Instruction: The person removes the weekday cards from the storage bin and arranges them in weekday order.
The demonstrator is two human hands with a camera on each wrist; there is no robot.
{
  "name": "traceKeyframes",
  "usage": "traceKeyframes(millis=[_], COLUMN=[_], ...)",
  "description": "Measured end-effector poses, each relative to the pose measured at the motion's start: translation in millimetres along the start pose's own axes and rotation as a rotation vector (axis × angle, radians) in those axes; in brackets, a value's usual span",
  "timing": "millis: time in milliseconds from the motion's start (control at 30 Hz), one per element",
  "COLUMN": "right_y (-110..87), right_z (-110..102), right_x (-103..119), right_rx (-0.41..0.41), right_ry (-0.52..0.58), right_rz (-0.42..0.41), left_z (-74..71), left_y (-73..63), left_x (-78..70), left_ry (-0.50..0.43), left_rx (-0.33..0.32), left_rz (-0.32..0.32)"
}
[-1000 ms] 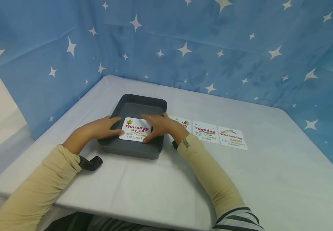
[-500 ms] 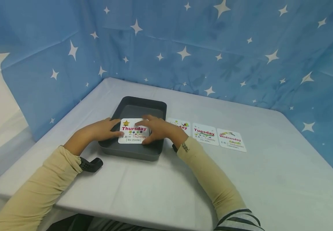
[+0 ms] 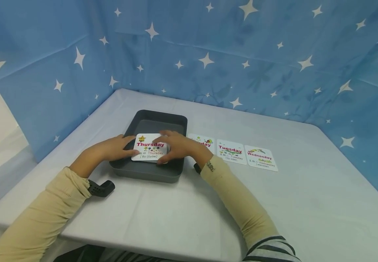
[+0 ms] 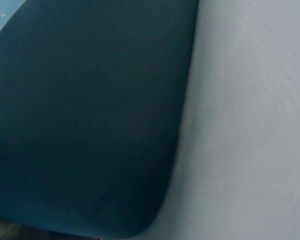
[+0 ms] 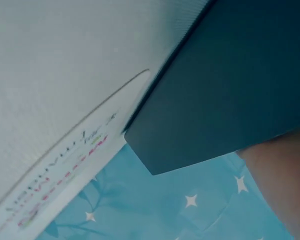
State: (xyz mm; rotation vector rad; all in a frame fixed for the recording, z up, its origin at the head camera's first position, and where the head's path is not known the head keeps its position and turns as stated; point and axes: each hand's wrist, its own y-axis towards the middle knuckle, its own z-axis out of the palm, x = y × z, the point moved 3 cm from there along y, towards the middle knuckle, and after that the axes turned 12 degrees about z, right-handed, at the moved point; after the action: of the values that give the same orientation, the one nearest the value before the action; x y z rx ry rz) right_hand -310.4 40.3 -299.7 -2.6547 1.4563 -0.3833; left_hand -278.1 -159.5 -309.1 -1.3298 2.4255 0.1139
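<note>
A white flashcard reading "Thursday" (image 3: pixel 147 150) is held over the dark grey tray (image 3: pixel 146 175) in the head view. My left hand (image 3: pixel 112 148) grips its left edge, thumb on the printed face. From the right, my right hand (image 3: pixel 179 146) grips the card's right side, a fingertip over the print and the thumb at the lower corner. A thin white edge below that corner looks like another card underneath. The left wrist view shows only the tray's wall (image 4: pixel 90 115) and the tablecloth. In the right wrist view, part of the right hand (image 5: pixel 277 175) shows beyond the tray.
Right of the tray lie a card partly hidden by the right hand (image 3: pixel 203 142), a "Tuesday" card (image 3: pixel 231 152) and a "Wednesday" card (image 3: pixel 261 158), in a row on the white tablecloth (image 3: pixel 274 203). A blue starry curtain (image 3: pixel 189 47) hangs behind.
The Thursday card has shifted a little left and away from the right hand's palm. A white edge now shows beneath its lower right. The cards on the table stay put.
</note>
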Motion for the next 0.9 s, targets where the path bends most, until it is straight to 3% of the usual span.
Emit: traceKeyframes(millis=[333,600,900], right_y=[-6.2,-26.7,-44.6], right_z=[-8.5,-33.9,-31.9], right_x=[-11.9,-28.1,-55.3], right_rx=[-0.099,-0.213,-0.183], right_ry=[0.023,0.097,0.127], right_rz=[0.011,0.172,0.238], left_z=[1.3,0.8,1.3], left_y=[1.2,1.1,-1.7], left_x=[0.6,-0.1,-0.6], left_ry=[-0.008,-0.021,-0.021], left_rx=[-0.001,-0.008,-0.02], left_rz=[-0.002,0.001,0.02])
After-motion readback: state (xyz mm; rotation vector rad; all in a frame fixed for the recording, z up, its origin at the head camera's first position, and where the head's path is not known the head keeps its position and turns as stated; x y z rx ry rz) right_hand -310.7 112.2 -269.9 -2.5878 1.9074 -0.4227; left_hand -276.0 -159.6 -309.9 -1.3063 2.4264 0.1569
